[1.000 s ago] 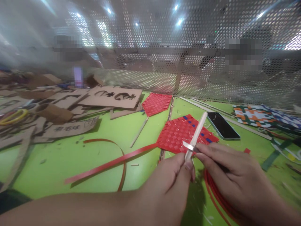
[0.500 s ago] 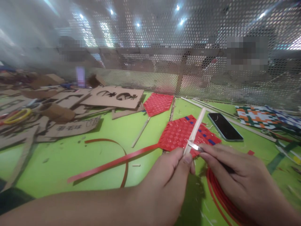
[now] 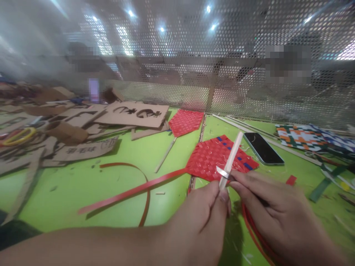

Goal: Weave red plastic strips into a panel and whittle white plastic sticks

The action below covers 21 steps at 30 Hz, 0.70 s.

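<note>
My left hand (image 3: 205, 214) is closed on the lower end of a pale wooden stick (image 3: 234, 149), which slants up and to the right. In my right hand (image 3: 274, 207) is a small knife (image 3: 222, 172); its blade lies across the stick just above my left fingertips, and its handle is mostly hidden in my fingers. Behind the stick lies a red woven piece (image 3: 206, 157) with a row of blue squares and pale shavings on it. A long red strip (image 3: 133, 191) runs from its left corner. Below my right hand is a coil of red strip (image 3: 252, 232), partly covered.
A smaller red woven piece (image 3: 186, 122) with a thin stick lies farther back. Cardboard pieces (image 3: 135, 115) and yellow-handled scissors (image 3: 20, 136) are at left. A phone (image 3: 264, 148) and an orange-green-white woven mat (image 3: 301, 137) lie at right. A perforated screen (image 3: 177, 55) stands behind.
The knife blade has shifted slightly down and left along the stick, toward my left fingers. The stick's top has dipped a little. Both hands keep their grip.
</note>
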### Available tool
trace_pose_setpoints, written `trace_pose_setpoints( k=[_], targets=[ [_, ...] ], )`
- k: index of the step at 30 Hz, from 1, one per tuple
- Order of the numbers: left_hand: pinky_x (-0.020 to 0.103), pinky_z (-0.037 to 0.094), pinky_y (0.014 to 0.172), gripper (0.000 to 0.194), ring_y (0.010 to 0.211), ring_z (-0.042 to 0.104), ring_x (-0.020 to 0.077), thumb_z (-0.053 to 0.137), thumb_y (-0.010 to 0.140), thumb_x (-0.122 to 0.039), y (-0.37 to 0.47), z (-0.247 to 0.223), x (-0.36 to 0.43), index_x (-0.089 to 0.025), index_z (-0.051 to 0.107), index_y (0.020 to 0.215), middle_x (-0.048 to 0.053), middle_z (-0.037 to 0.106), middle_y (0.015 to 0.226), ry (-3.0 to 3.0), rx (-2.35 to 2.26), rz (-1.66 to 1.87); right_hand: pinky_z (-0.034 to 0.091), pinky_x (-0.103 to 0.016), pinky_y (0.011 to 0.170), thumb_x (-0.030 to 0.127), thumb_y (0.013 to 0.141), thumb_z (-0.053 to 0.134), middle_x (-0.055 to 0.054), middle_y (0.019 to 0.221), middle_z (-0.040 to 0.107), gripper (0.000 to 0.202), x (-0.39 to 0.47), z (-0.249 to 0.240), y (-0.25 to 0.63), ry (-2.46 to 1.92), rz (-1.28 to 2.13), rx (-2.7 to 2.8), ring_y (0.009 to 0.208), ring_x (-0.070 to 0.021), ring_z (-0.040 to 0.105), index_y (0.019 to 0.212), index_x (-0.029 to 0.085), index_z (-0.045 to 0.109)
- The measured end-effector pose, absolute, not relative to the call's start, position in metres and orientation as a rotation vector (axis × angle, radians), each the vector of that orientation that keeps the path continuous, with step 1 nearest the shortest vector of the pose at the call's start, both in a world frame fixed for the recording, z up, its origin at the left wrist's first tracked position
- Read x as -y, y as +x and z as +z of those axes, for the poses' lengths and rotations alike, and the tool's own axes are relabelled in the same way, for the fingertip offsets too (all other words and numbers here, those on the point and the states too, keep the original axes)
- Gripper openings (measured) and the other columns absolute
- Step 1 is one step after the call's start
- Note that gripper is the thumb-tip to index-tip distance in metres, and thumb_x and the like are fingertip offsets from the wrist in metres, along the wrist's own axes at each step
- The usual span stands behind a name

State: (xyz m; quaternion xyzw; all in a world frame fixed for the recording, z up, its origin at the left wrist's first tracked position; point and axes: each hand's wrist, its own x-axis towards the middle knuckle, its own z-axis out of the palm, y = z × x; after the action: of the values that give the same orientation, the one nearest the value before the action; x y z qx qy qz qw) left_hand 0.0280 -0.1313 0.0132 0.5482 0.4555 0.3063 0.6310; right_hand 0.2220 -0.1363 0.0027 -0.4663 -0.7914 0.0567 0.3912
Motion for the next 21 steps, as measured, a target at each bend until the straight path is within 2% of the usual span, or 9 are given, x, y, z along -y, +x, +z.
trace_pose_setpoints(
  k=[5, 11, 16, 21],
  targets=[
    [0.035, 0.056, 0.089, 0.034, 0.090, 0.065, 0.0224, 0.061, 0.098, -0.057, 0.029, 0.018, 0.129, -0.025, 0.064, 0.084, 0.003, 0.064, 0.080, 1.181, -1.063, 0.664, 0.064, -0.021, 0.074, 0.020, 0.105, 0.060, -0.004, 0.100, 0.084, 0.019, 0.133, 0.006, 0.223, -1.165, 0.098, 2.052, 0.089, -0.0171, 0.081, 0.107, 0.022, 0.078],
    [0.028, 0.056, 0.075, 0.036, 0.081, 0.067, 0.0181, 0.060, 0.099, -0.060, 0.022, 0.026, 0.128, -0.025, 0.064, 0.090, 0.000, 0.061, 0.073, 0.966, -1.005, 0.603, 0.065, -0.024, 0.070, 0.019, 0.105, 0.058, -0.007, 0.102, 0.085, 0.021, 0.130, 0.009, 0.227, -1.161, -0.013, 2.051, 0.089, -0.0199, 0.082, 0.105, 0.020, 0.079],
    [0.026, 0.055, 0.077, 0.033, 0.080, 0.066, 0.0163, 0.063, 0.098, -0.057, 0.020, 0.024, 0.126, -0.025, 0.064, 0.091, -0.001, 0.062, 0.075, 0.923, -0.987, 0.625, 0.064, -0.021, 0.078, 0.020, 0.107, 0.057, -0.003, 0.103, 0.085, 0.021, 0.129, 0.008, 0.229, -1.156, 0.046, 2.062, 0.090, -0.0157, 0.081, 0.115, 0.021, 0.077],
    [0.030, 0.056, 0.079, 0.031, 0.076, 0.064, 0.0180, 0.060, 0.099, -0.054, 0.021, 0.030, 0.124, -0.024, 0.066, 0.093, -0.001, 0.060, 0.071, 1.046, -1.064, 0.552, 0.062, -0.018, 0.078, 0.019, 0.107, 0.057, -0.003, 0.103, 0.085, 0.020, 0.129, 0.008, 0.229, -1.141, 0.039, 2.074, 0.089, -0.0139, 0.081, 0.113, 0.021, 0.077]
  ],
)
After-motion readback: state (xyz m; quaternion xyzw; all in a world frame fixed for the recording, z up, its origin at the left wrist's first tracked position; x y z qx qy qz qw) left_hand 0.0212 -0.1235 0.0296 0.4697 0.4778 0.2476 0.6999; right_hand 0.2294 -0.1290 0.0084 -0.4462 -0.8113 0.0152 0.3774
